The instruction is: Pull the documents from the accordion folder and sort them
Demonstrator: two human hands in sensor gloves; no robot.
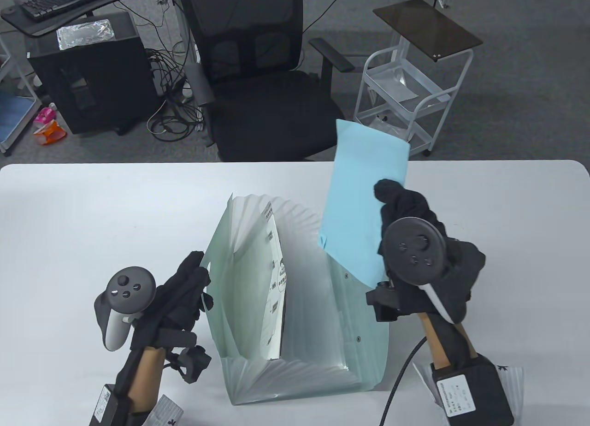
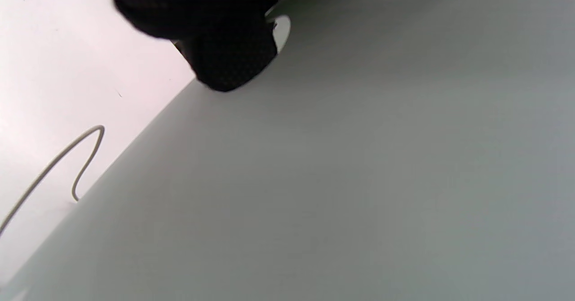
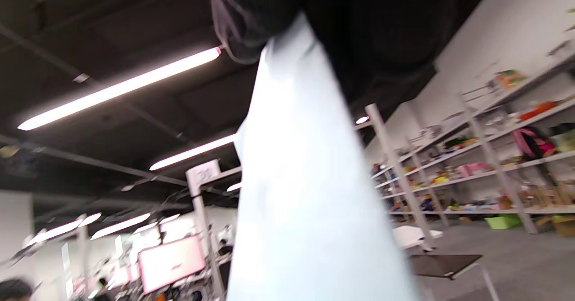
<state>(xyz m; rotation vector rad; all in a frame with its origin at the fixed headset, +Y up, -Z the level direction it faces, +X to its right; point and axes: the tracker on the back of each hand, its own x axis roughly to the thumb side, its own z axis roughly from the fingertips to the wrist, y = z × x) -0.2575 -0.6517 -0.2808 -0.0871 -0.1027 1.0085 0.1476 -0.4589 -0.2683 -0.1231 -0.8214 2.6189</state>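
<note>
Translucent pale-green plastic makes up the accordion folder point(image 1: 295, 301), which stands open on the white tabletop point(image 1: 92, 214) near the front edge, its pleated sides fanned out at the near and far ends so the pockets gape upward. Inside, one white printed sheet point(image 1: 274, 287) stands upright in a pocket toward the left; its print is too small to read. The left hand point(image 1: 182, 290), in a black glove with a tracker on its back, grips the folder's left wall near the top rim; in the left wrist view a gloved fingertip point(image 2: 229, 58) presses against that grey-green wall beside a small round hole, and the rest of the hand is cut off by the top edge. A thin cord loops on the tabletop to the left there. The right hand point(image 1: 408, 223), just right of the folder and raised above it, is clamped on a light blue document point(image 1: 359, 200), pinching it at the right edge. The sheet stands nearly upright, tilted right, its lower end just above the folder's right wall, its upper end reaching past the tabletop's far edge. The right wrist view is blurred; the blue sheet hangs from the dark glove. Beyond the tabletop stand a black office chair point(image 1: 262, 75) and, further right, a white wire cart point(image 1: 410, 89).
</note>
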